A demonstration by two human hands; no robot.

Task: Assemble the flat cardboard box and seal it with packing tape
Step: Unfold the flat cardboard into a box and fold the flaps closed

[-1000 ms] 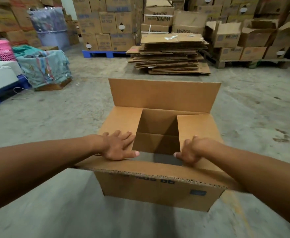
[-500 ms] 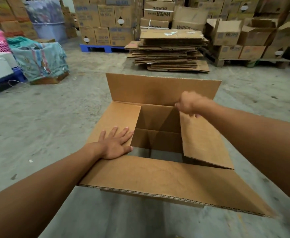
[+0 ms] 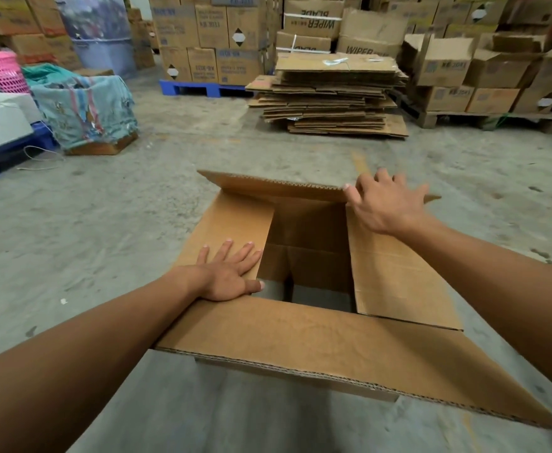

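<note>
The open cardboard box (image 3: 304, 263) stands on the concrete floor (image 3: 105, 240) at frame centre. The left hand (image 3: 227, 276) lies flat, fingers spread, on its left flap (image 3: 232, 223). The right hand (image 3: 384, 204), fingers spread, touches the far flap (image 3: 268, 186) at its edge.

Open cardboard box (image 3: 317, 325) on the concrete floor (image 3: 137, 223), as I see it.
Brown corrugated, upright; two side flaps folded inward, far flap tipping toward the opening, near flap splayed outward over the floor.
</note>
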